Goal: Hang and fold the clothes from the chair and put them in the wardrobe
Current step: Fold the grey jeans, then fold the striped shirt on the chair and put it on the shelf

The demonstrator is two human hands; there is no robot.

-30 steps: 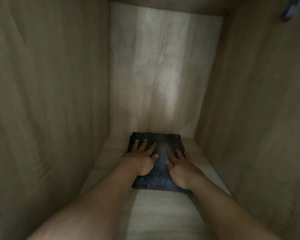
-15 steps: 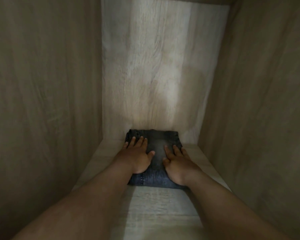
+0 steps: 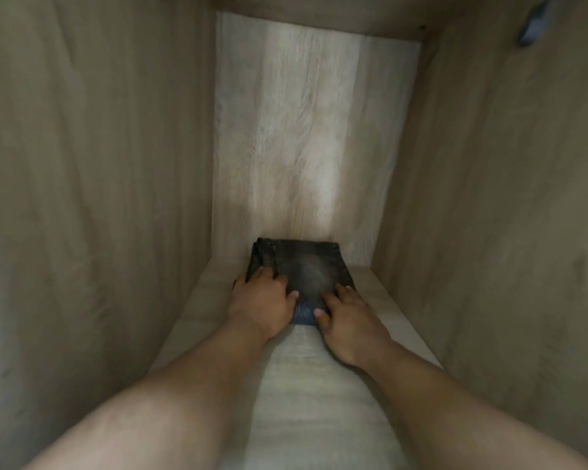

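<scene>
Deep on the wardrobe shelf (image 3: 381,300) | folded jeans (image 3: 302,266) now sit further back, touching the rear panel (image 3: 306,130), than a second ago; placement looks nearly done | left hand (image 3: 262,300) flat, fingers straight, pressing the jeans' left edge | right hand (image 3: 345,308) likewise flat on their right near corner, gripping nothing

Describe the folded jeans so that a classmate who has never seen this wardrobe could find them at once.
Look into the wooden wardrobe and follow its pale shelf to the back panel. There lie the folded jeans, with the left hand and right hand on their near edge. They are the only dark, faded denim against light wood.
</scene>
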